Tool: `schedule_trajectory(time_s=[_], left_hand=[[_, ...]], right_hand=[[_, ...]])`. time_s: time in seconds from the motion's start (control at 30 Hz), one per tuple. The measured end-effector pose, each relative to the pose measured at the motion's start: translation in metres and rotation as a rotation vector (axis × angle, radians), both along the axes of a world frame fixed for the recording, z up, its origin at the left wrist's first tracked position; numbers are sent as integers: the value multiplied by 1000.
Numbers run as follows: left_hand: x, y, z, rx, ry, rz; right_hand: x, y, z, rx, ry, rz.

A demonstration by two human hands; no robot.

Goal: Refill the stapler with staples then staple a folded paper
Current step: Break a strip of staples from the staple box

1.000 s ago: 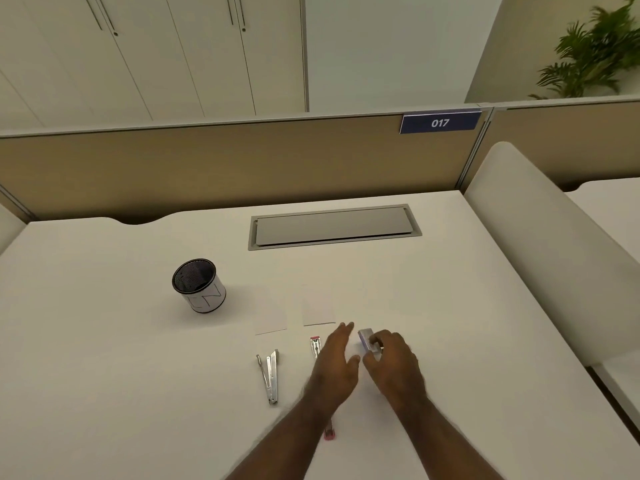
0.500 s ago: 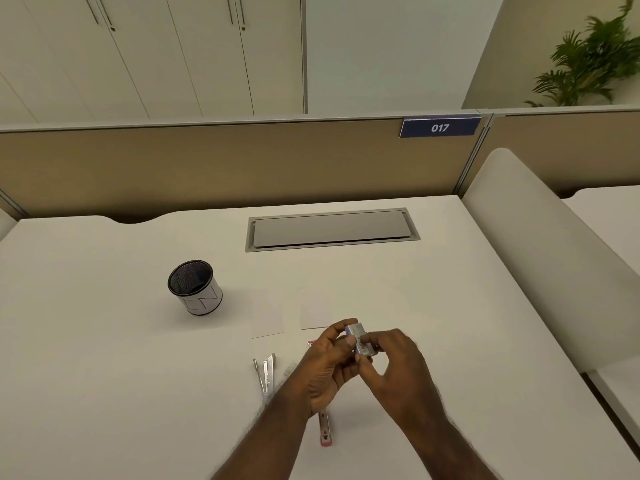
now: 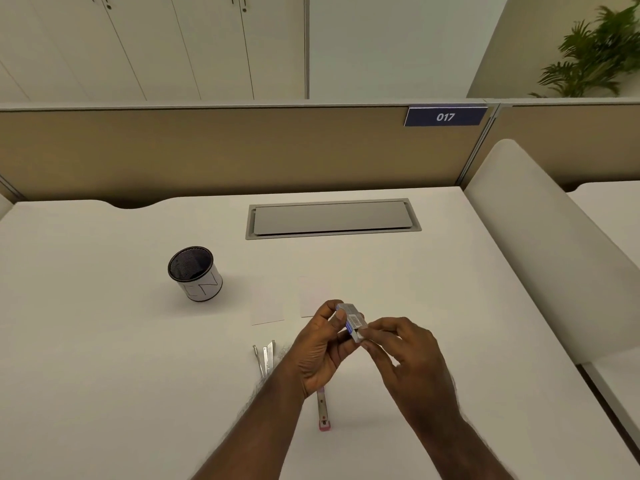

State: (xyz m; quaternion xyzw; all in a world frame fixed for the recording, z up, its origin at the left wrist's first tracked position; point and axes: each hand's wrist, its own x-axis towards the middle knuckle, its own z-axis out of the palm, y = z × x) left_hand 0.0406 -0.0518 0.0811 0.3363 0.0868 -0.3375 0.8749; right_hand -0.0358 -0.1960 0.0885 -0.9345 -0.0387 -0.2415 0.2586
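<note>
Both my forearms reach in from the bottom edge and meet above the middle of the white tabletop. My left hand is raised with the palm turned toward me, thumb and fingers curled around one small box of staples, which is lifted clear of the tabletop and tilted, its barcode side up. My right hand comes in from the right with the back of the hand up, its fingertips pinched on the box's near end. So both hands are closed on the same box, touching each other around it.

On the tabletop below my left wrist lies one stapler, pink at its near end, partly hidden by the hand; I cannot tell whether it is open. Just to its left lies one metal staple remover, partly hidden by my forearm. Beyond my hands are two small pieces of white paper side by side, lying flat. Farther left stands one upright mesh pen cup. One grey cable hatch is set into the far part of the tabletop.
</note>
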Motion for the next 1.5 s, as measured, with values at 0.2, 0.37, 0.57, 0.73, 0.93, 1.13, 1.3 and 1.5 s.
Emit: schedule_trajectory(time_s=[0.2, 0.37, 0.57, 0.73, 0.93, 1.13, 1.3, 1.5], left_hand=[[-3, 1, 7, -17, 17, 16], [-5, 4, 9, -20, 36, 17], [-5, 7, 9, -67, 32, 43], [-5, 7, 13, -89, 35, 44], [-3, 5, 11, -103, 25, 35], [-2, 7, 8, -81, -35, -31], [-3, 6, 5, -52, -74, -60], [-3, 4, 2, -39, -87, -72]], right_hand=[[-4, 1, 11, -33, -18, 24], [-3, -1, 12, -81, 21, 49], [-8, 0, 18, -56, 64, 67], [-10, 4, 26, 93, 62, 69], [-8, 8, 40, 168, 202, -7], [-4, 6, 51, 238, 444, -71], [1, 3, 62, 119, 578, -108], [5, 4, 67, -30, 636, -89]])
